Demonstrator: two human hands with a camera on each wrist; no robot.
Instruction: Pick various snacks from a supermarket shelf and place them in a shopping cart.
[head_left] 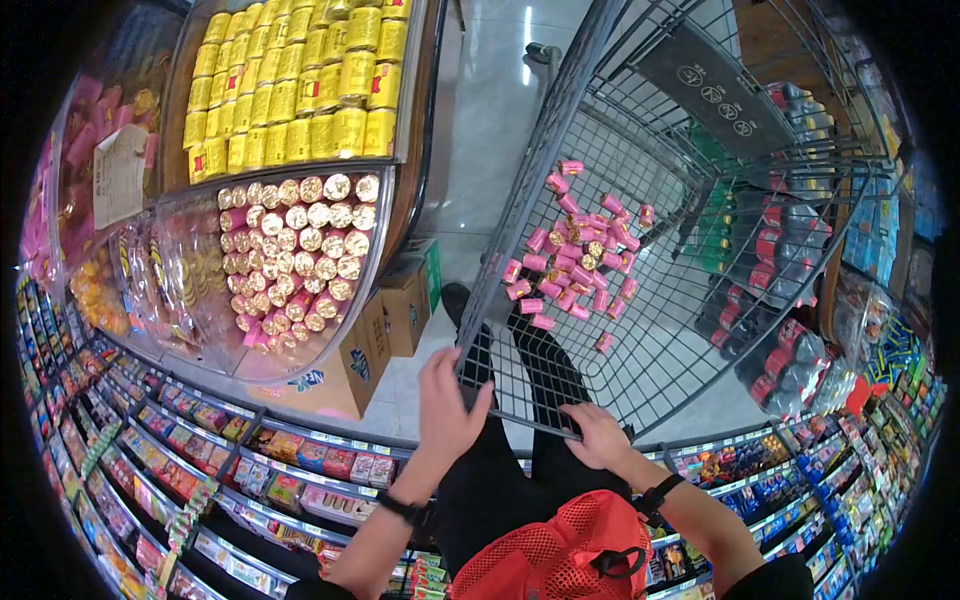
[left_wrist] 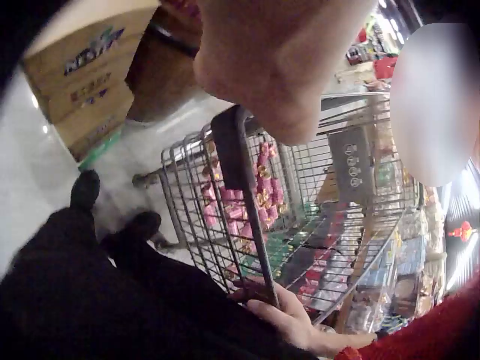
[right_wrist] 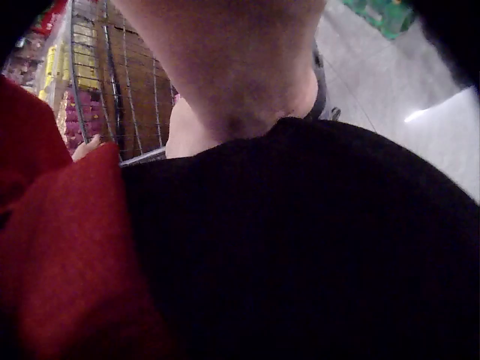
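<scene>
Fingers point(left_wrist: 262, 304) of our right hand point(head_left: 597, 435) curl round the cart handle point(left_wrist: 232, 165); our left hand point(head_left: 445, 400) rests there, grip unclear. Before us, the stiff wire cart point(head_left: 528, 195) should roll lightly by that bar.

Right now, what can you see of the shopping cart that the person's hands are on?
The shopping cart is grey metal wire mesh, upright on the pale shop floor. A dark handle runs along its near edge, and a dark panel with white icons sits on its wire higher up. Small pink packets lie heaped on its bottom. The right hand curls round the handle; the left hand rests at the near left corner, its grip unclear.
</scene>
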